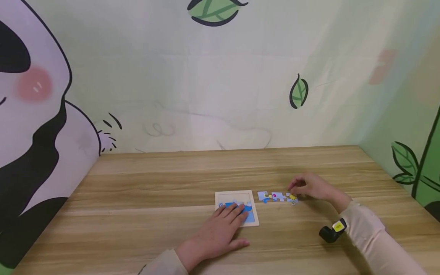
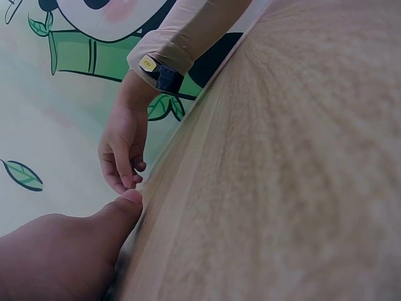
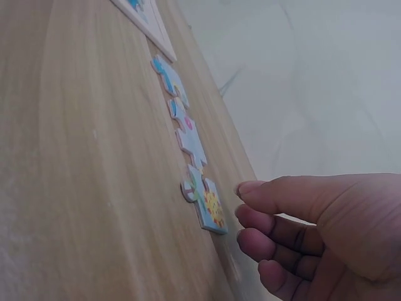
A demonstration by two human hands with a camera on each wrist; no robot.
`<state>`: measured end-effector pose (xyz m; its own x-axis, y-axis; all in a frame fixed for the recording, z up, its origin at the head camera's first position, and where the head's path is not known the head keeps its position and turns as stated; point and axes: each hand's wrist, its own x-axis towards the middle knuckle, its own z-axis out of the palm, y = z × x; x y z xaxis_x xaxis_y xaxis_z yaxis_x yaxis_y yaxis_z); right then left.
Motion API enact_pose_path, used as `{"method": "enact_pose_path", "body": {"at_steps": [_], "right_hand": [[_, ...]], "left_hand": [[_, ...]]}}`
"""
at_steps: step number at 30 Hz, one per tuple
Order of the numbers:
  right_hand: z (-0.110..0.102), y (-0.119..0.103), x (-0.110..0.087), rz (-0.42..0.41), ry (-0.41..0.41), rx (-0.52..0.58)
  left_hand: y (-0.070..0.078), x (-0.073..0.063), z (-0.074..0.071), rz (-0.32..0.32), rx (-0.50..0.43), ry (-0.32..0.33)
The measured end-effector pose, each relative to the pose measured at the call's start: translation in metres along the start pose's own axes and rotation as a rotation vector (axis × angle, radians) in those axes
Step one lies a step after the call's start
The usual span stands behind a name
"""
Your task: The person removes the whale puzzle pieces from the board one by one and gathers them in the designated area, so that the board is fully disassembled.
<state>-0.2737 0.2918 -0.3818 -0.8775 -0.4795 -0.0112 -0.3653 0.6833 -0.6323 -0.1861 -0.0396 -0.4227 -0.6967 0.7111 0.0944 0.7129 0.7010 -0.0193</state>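
Observation:
A square puzzle tray with a pale wooden rim holds blue and white pieces in its lower part. My left hand rests flat across it with fingers spread, hiding some of the picture. To the tray's right, three loose jigsaw pieces lie in a row: a blue-and-white one, one with a pink spot and one with a yellow sun. Beside the sun piece is my right hand. Its fingers are loosely curved with nothing between them, and the right wrist view shows a gap to the piece.
The wood-grain table runs back to a pale wall painted with leaves and a panda. A black camera with a yellow label is worn on the right wrist.

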Motion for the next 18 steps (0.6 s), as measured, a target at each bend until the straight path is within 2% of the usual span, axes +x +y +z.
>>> {"method": "enact_pose_path", "body": {"at_steps": [9,18], "right_hand": [[0.002,-0.013,-0.003,0.005,0.083,-0.011],[0.003,-0.023,-0.008,-0.061,0.142,0.017]], "left_hand": [[-0.001,0.001,-0.007,-0.012,-0.007,-0.015],[-0.004,-0.003,-0.013,-0.018,-0.015,-0.013]]}}
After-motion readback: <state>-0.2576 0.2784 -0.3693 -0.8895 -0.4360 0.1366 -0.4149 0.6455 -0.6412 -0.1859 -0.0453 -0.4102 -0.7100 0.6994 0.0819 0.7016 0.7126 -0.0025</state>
